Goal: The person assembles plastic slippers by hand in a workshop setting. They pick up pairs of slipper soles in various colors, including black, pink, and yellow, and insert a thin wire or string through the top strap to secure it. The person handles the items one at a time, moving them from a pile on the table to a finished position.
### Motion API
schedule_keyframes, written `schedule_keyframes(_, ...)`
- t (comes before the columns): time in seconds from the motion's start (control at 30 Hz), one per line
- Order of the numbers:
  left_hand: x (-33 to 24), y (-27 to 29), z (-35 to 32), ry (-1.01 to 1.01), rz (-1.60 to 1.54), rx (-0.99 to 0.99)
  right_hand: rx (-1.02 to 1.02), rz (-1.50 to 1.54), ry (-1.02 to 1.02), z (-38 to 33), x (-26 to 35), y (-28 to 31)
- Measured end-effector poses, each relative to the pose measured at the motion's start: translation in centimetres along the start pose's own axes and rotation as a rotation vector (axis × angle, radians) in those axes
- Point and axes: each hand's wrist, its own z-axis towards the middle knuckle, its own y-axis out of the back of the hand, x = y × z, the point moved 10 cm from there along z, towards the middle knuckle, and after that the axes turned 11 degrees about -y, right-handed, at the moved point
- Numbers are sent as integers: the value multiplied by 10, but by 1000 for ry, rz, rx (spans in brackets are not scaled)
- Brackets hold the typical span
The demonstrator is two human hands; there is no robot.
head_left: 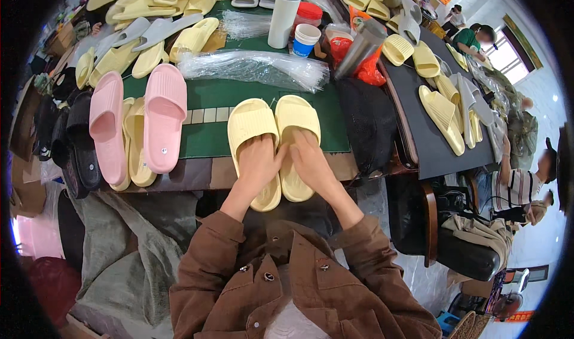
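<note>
A pair of pale yellow slide slippers lies side by side at the table's front edge, heels toward me. My left hand (258, 159) reaches into the left yellow slipper (251, 118), its fingers tucked under the ribbed strap and partly hidden. Into the right yellow slipper (298, 115) goes my right hand (309, 164), also with its fingertips beneath the strap. Both thumbs meet near the inner edges, between the two slippers. To the left, a pink slipper (107, 124) and another pink slipper (165, 118) rest over yellow ones.
Clear plastic bags (257, 69) lie behind the slippers on the green mat (209, 140). A white tumbler (286, 16), a paper cup (305, 40) and a steel flask (362, 49) stand farther back. More slippers are heaped left and on the right table (433, 153); other people work beyond.
</note>
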Motion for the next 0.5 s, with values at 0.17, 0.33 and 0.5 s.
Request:
schedule_keyframes(0.17,1,-3,0,44,17,59,388,165,-469,28,-56,-45)
schedule_keyframes(0.33,-2,-2,0,61,11,131,429,440,-639,24,-46,-39)
schedule_keyframes(0.5,-4,1,3,104,-34,105,481,446,-669,24,-41,-37)
